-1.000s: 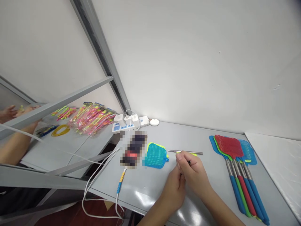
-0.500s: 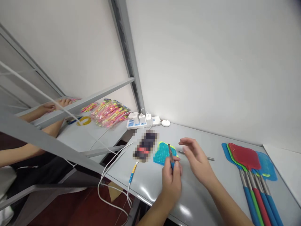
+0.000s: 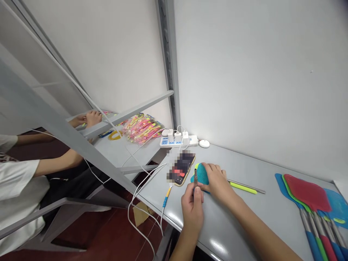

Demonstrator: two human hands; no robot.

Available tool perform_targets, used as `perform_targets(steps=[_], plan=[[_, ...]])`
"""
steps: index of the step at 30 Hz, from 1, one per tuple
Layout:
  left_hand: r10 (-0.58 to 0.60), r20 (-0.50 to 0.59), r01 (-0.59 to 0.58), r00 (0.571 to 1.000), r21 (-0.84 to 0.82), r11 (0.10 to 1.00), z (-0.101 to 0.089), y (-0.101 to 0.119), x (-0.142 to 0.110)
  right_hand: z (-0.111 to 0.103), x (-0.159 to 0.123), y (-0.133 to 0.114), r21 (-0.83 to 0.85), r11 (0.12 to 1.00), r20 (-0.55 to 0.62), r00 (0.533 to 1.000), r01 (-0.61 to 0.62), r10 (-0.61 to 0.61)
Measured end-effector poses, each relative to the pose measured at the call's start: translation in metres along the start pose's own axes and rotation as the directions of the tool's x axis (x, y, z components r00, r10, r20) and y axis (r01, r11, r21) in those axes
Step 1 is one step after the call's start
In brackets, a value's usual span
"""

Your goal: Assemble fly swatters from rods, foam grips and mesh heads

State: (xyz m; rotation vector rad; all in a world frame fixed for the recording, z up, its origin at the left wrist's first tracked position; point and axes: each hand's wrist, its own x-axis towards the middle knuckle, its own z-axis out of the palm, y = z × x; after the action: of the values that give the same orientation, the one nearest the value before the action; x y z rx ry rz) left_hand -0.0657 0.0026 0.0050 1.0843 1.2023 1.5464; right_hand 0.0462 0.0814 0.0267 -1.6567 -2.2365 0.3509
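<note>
My left hand [image 3: 192, 208] is closed around a telescopic metal handle [image 3: 195, 176], whose tip points up and away from me. In the earlier picture its grip shows blue; now the fingers hide most of it. Just to the right, my right hand [image 3: 219, 183] grasps a teal mesh fly swatter head [image 3: 201, 174], thumb at the near side and fingers over the far edge. A yellow-green edge shows behind this head. Beyond my right wrist lies a lime-green handle [image 3: 244, 187] alongside a thin metal rod [image 3: 261, 191].
A phone [image 3: 188, 165] lies left of my hands, near a white power strip [image 3: 193, 140] and loose cables. Stacked fly swatters [image 3: 308, 192] sit at the right. Past the grey metal frame [image 3: 136, 112], a co-worker's hands [image 3: 92, 117] are near bagged colourful items [image 3: 144, 128].
My right hand has moved from hovering open to gripping the teal swatter head, which is now tilted. The lime-green handle has come into sight. The view has shifted left.
</note>
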Motion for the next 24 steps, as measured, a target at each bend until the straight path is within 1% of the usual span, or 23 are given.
perform_targets(steps=[2, 5, 8, 10, 12, 13, 14, 15, 16, 17, 18, 19, 20, 21, 22, 24], plan=[[0.002, 0.042, -0.004, 0.999, 0.033, 0.999, 0.001, 0.001, 0.002, 0.000, 0.000, -0.001, 0.008, 1.000, -0.022, 1.000, -0.020, 0.021], [0.000, 0.051, -0.003, 0.999, 0.057, 0.998, 0.001, 0.001, 0.004, -0.003, -0.001, -0.004, 0.084, 0.995, -0.049, 0.997, -0.058, 0.062], [0.015, 0.040, -0.019, 0.999, 0.102, 0.995, 0.000, 0.000, 0.004, -0.013, -0.006, -0.007, 0.165, 0.983, -0.046, 0.995, -0.080, 0.089], [0.041, 0.045, -0.047, 0.998, 0.145, 0.988, -0.002, 0.000, 0.004, -0.023, -0.015, -0.007, 0.270, 0.958, -0.022, 0.994, -0.096, 0.106], [0.075, 0.045, -0.082, 0.996, 0.185, 0.979, -0.002, 0.000, 0.004, -0.035, -0.028, -0.005, 0.438, 0.891, -0.002, 0.990, -0.123, 0.138], [0.095, 0.041, -0.102, 0.995, 0.204, 0.974, -0.002, 0.001, 0.003, -0.041, -0.037, -0.002, 0.526, 0.838, 0.001, 0.986, -0.144, 0.168], [0.116, 0.039, -0.122, 0.993, 0.223, 0.967, -0.001, 0.002, 0.003, -0.046, -0.046, 0.002, 0.604, 0.778, -0.002, 0.976, -0.174, 0.220], [0.135, 0.042, -0.141, 0.990, 0.245, 0.959, 0.000, 0.004, 0.003, -0.051, -0.055, 0.007, 0.669, 0.712, -0.008, 0.955, -0.215, 0.296], [0.152, 0.055, -0.161, 0.987, 0.271, 0.949, 0.003, 0.006, 0.003, -0.056, -0.065, 0.014, 0.731, 0.631, -0.012, 0.919, -0.261, 0.394], [0.165, 0.087, -0.184, 0.982, 0.300, 0.936, 0.007, 0.009, 0.003, -0.061, -0.074, 0.022, 0.793, 0.536, -0.024, 0.865, -0.289, 0.502], [0.174, 0.141, -0.212, 0.975, 0.332, 0.919, 0.012, 0.012, 0.004, -0.066, -0.082, 0.030, 0.853, 0.442, -0.050, 0.799, -0.278, 0.599], [0.175, 0.218, -0.247, 0.960, 0.361, 0.899, 0.018, 0.016, 0.005, -0.071, -0.089, 0.038, 0.899, 0.365, -0.080, 0.730, -0.240, 0.679], [0.172, 0.313, -0.291, 0.934, 0.385, 0.876, 0.026, 0.020, 0.008, -0.076, -0.095, 0.045, 0.933, 0.312, -0.118, 0.665, -0.180, 0.737], [0.166, 0.412, -0.342, 0.896, 0.400, 0.850, 0.034, 0.024, 0.011, -0.081, -0.099, 0.052, 0.952, 0.284, -0.158, 0.611, -0.114, 0.776], [0.158, 0.503, -0.394, 0.850, 0.407, 0.824, 0.043, 0.028, 0.014, -0.087, -0.102, 0.059, 0.960, 0.276, -0.196, 0.567, -0.057, 0.800], [0.131, 0.637, -0.480, 0.760, 0.414, 0.773, 0.060, 0.034, 0.023, -0.096, -0.106, 0.069, 0.958, 0.286, -0.250, 0.497, 0.003, 0.831]])
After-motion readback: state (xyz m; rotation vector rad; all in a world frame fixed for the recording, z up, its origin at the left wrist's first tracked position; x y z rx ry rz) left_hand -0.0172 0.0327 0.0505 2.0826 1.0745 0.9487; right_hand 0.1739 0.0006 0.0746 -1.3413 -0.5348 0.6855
